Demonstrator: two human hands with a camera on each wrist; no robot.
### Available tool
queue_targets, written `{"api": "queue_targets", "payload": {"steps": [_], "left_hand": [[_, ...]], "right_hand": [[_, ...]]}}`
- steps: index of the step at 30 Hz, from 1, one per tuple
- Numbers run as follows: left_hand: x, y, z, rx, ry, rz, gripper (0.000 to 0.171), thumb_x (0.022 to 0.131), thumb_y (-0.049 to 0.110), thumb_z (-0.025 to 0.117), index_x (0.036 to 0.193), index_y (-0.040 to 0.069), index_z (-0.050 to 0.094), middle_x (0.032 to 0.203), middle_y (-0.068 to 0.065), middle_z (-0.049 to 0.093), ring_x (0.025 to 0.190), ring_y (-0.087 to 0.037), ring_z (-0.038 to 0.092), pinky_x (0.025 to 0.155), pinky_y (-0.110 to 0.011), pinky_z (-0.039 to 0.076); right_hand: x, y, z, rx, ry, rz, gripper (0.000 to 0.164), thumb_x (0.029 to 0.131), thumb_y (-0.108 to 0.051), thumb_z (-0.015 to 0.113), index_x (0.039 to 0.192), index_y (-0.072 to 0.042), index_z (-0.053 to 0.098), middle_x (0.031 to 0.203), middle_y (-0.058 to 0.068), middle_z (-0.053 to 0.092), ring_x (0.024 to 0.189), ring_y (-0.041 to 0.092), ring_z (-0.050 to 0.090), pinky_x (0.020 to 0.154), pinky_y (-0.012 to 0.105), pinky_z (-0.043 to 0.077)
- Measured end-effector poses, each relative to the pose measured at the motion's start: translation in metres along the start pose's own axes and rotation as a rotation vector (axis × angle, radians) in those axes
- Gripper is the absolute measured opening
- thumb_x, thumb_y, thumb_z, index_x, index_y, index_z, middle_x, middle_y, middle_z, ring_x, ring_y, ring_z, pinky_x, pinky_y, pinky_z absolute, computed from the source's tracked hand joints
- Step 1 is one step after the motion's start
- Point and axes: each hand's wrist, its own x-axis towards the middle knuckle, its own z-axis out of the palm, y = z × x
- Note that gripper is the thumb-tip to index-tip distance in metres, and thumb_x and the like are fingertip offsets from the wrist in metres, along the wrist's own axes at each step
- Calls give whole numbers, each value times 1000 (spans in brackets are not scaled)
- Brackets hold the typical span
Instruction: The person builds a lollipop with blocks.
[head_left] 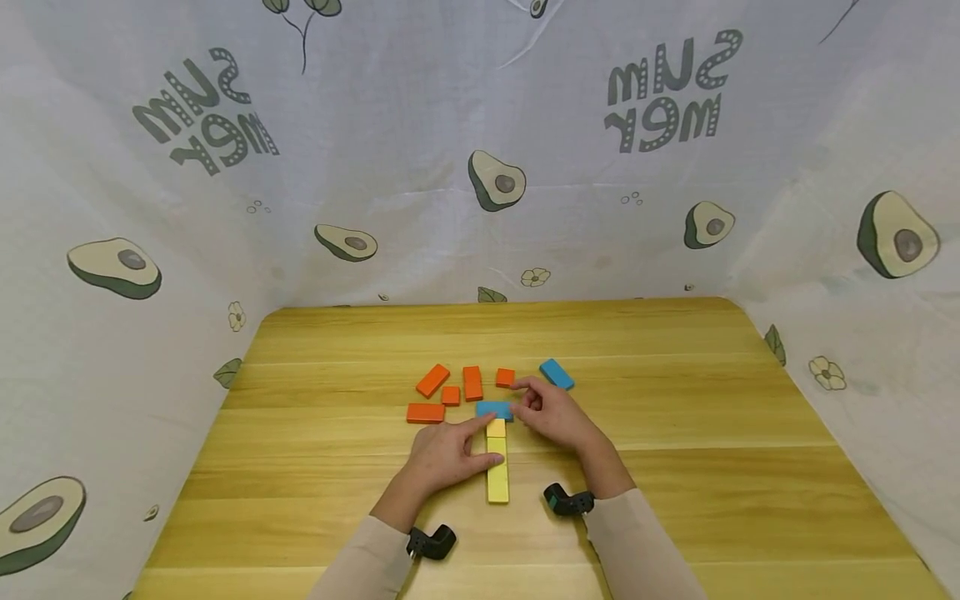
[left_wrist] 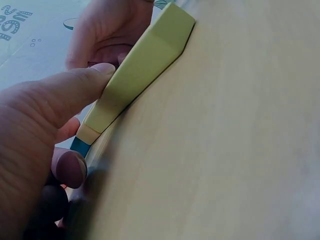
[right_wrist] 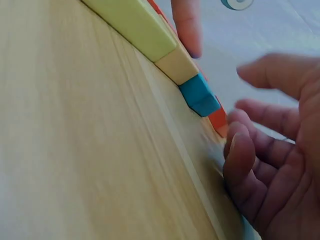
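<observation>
In the head view a line runs up the table: a long yellow block (head_left: 498, 487), a small light orange block (head_left: 496, 428), and a blue block (head_left: 491, 408) set crosswise at the far end. My left hand (head_left: 447, 454) rests its thumb on the yellow block, with its index fingertip by the orange and blue blocks. My right hand (head_left: 558, 414) is by the blue block's right end, fingers loosely bent and holding nothing. The right wrist view shows a gap between its fingers and the blue block (right_wrist: 200, 95). Whether the yellow strip is one piece, I cannot tell.
Beyond the left hand lie several loose red-orange blocks, among them a long one (head_left: 425, 413) and a small square one (head_left: 450, 396). Another small red-orange block (head_left: 506, 377) lies near the right fingertips. A second blue block (head_left: 557, 373) sits farther right. Patterned cloth (head_left: 420, 167) surrounds the table.
</observation>
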Motion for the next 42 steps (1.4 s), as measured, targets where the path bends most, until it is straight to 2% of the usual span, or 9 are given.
{"api": "queue_targets", "payload": {"steps": [6,14,28,33,42], "left_hand": [[-1,-1,-2,-2,-3,-8,70,88,68,65,149,34,55,49,14,34,41,-7,28,45,-24,22],[1,-1,-2,-19,-16,-11,69,88,68,65,148,36,55,49,14,34,41,-7,29,46,-25,22],[2,-6,0,-7,-15,-8,70,88,70,64,149,37,54,47,15,34,40,-7,30,46,-26,23],[1,-4,0,-6,-11,-6,70,88,69,65,148,37,55,47,15,33,40,-7,29,46,-26,22],[1,-4,2,-10,9,3,69,88,68,66,147,35,56,46,15,32,39,-6,30,45,-25,24]], "right_hand": [[13,-3,1,-13,99,21,35,100,-26,67,131,-10,62,89,5,61,71,16,53,64,27,46],[31,1,2,-76,154,32,38,100,-28,68,132,-8,64,88,5,64,71,16,53,66,28,45],[34,2,5,-164,133,70,40,99,-26,69,134,-8,64,88,3,66,71,14,54,70,30,46],[32,0,7,-218,142,50,37,101,-25,66,133,-8,65,91,4,68,75,14,58,74,34,51],[29,-3,10,-147,116,50,37,101,-30,66,133,-12,66,98,4,71,82,14,61,76,33,51]]}}
